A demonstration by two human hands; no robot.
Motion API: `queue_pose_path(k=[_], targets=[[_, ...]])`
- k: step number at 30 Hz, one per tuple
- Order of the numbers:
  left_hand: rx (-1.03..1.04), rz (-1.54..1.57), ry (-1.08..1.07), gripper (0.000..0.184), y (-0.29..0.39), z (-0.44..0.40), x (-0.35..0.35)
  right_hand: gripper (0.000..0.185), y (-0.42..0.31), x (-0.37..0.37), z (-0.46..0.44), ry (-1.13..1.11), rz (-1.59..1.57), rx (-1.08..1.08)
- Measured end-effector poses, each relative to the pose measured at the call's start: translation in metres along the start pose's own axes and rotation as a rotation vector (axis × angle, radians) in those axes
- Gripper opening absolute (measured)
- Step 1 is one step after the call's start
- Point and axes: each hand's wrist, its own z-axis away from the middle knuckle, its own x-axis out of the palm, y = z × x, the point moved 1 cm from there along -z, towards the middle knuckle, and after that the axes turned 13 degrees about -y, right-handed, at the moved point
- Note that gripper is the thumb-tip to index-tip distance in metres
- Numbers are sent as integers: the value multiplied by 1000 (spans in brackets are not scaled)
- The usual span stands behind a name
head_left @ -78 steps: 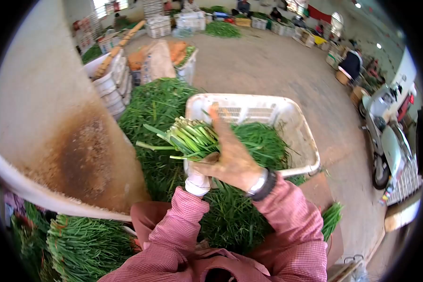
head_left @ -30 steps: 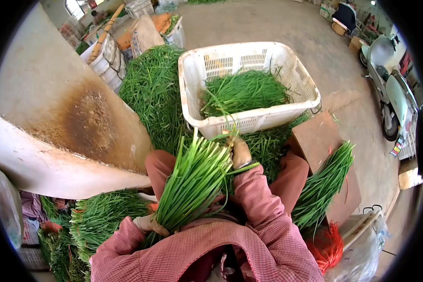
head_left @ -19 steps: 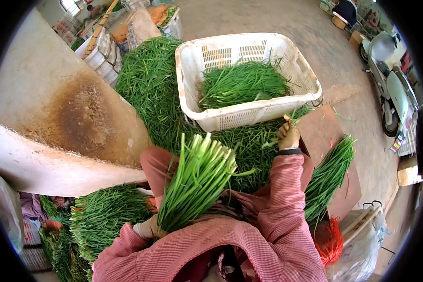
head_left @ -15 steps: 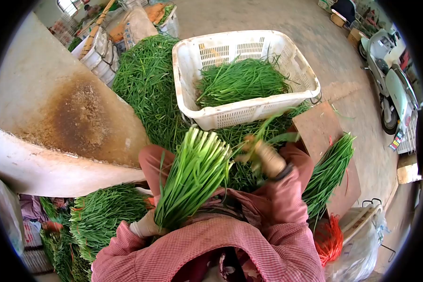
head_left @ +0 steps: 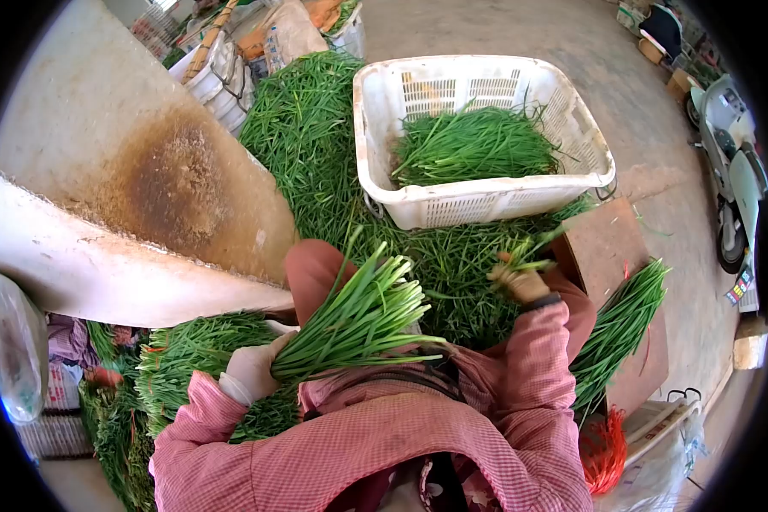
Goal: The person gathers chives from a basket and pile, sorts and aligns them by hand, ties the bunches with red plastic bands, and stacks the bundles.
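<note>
My left hand, in a pale glove, is closed around the leafy end of a thick bunch of garlic chives. The pale cut stems fan out to the right over my lap. My right hand, in a brownish glove, is closed on a few loose chive leaves above my right knee. Below and beyond it spreads a deep pile of loose green leaves. The white plastic basket on that pile holds more chives.
To the right, a bundle of chives lies on a brown board, with red ties nearby. Stacked chives lie at my left, below a stained pale slab. A scooter stands far right.
The bunch in my left hand has tipped from nearly upright towards the right. My right hand has moved right, away from the bunch, with leaves in it. The view has shifted slightly left.
</note>
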Motion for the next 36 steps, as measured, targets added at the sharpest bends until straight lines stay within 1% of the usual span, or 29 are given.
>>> queue_pose_path(k=[1,2,3,5,6,7,9,11,12,14,16,18,19,20,22,23,25,27,28,29,30,31,32,33,34,35,36], targets=[[-35,-28,40,72,0,0,5,64,27,2,-15,205,778,145],[-46,-57,45,71,0,1,9,78,-44,34,23,480,1236,403],[-47,-56,43,71,4,0,12,73,-58,36,30,472,1021,153],[-149,-47,90,69,15,1,22,60,-52,55,25,457,694,-499],[-143,-90,133,71,11,0,30,56,-55,69,30,447,751,-590],[-140,-91,131,71,12,0,35,53,-74,90,37,444,810,-687],[-105,-137,227,70,14,-1,43,53,-76,127,30,186,611,-569],[-109,-192,267,68,13,-1,49,56,-89,149,38,239,839,-538],[-134,-215,274,66,13,0,53,45,-87,152,37,139,756,-582],[-160,-236,282,65,14,0,55,23,-39,160,-4,25,198,-672],[-164,-284,311,64,14,2,58,21,-33,128,-14,-30,-71,-745],[-173,-316,300,63,12,3,59,11,-36,81,-12,399,268,-753],[-174,-353,291,63,11,3,59,7,-41,69,-8,618,440,-744],[-168,-351,295,63,11,1,59,7,-53,71,-4,623,446,-746],[-189,-422,297,62,12,0,61,4,-72,84,5,775,254,-974],[-189,-420,298,62,13,-1,61,4,-72,74,-2,774,256,-974],[-166,-414,336,61,13,3,62,8,-59,30,-23,1006,65,-707],[-159,-432,363,61,8,8,67,9,-32,-32,-35,1089,145,-463],[-138,-445,387,61,7,7,69,12,-17,-43,-48,814,-474,-561],[-133,-439,394,61,10,4,66,18,-27,-39,-47,472,-1059,-614],[-129,-486,402,59,13,3,65,29,-26,-7,-41,465,-327,-845],[-125,-532,408,57,16,3,63,31,-57,26,-14,387,120,-813],[-105,-519,402,56,18,2,61,34,-83,52,9,321,499,-800],[-107,-516,400,56,19,2,60,36,-93,74,18,208,684,-776],[-117,-504,359,58,20,2,58,39,-93,95,20,69,758,-762],[-126,-495,320,61,20,4,56,42,-86,113,15,-72,721,-752],[-109,-521,335,60,16,5,57,30,-73,122,7,-181,374,-774]])
